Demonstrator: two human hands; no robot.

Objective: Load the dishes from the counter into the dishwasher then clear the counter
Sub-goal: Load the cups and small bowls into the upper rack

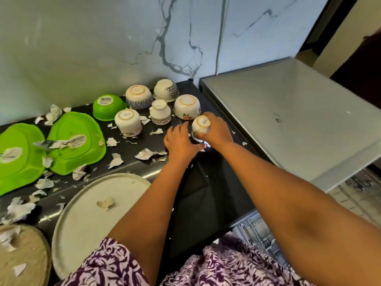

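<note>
White cup (201,125), upside down with its ringed base facing up, so its long axis stands upright on the dark desk (132,150). The right hand (216,131) holds it: its fingers (208,117) curl round the cup's wall from the right side, and the cup sits inside their curve, base clear above them. The left hand (178,141) lies just left of the cup, fingers straight and spread low over the desk among torn white paper scraps (144,154). It grips nothing, and whether it touches the cup cannot be told.

The right hand is plainly the nearer and already has the cup, so the next move is likely a straight lift. The wire rack (259,234) shows to the near right of the fingers, under a grey flat panel (288,124).

Just beyond the fingers stands a flowered bowl (186,107), also upturned, close enough to be knocked. More upturned cups and green dishes lie to the left.
</note>
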